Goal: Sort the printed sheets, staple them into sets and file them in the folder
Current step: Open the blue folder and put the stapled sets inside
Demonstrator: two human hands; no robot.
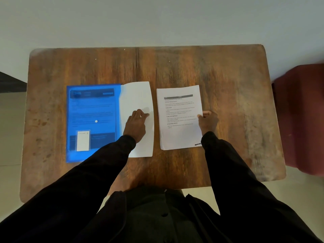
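A translucent blue folder [91, 120] lies flat on the left half of the wooden table [175, 67], with printed pages showing through it. A blank white sheet [138, 95] sticks out of its right side. My left hand [136, 125] presses flat on that sheet, fingers pointing right. To the right lies a stack of printed sheets [178, 118], text side up, with a dark clip or staple at its lower right corner. My right hand [208, 121] pinches the stack's right edge at mid height.
A dark red upholstered seat [301, 120] stands against the table's right side. A pale wall runs behind the far edge. My dark sleeves and torso cover the near edge. Bare wood shows along the back and right of the table.
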